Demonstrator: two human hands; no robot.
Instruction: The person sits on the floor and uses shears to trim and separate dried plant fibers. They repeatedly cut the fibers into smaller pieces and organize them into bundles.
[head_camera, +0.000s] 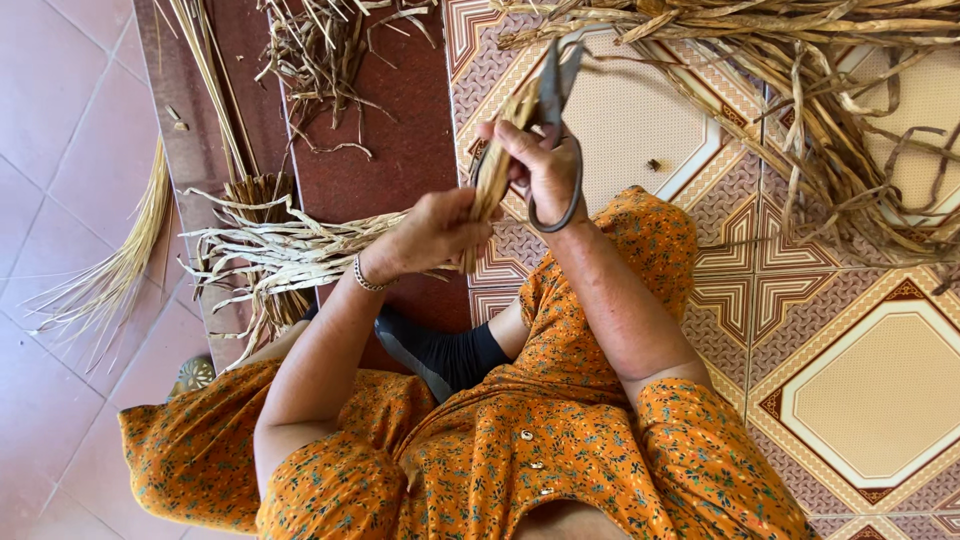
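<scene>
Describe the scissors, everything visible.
The scissors look like dark, dull metal with large loop handles. The right hand grips them, fingers through the loops; one thin loop curves down below the hand. The blades point up and away from the person, slightly parted, at the top of a dried leaf strip that the left hand holds from below. They are held in the air above the patterned tile floor. Whether the blades touch the strip cannot be told.
</scene>
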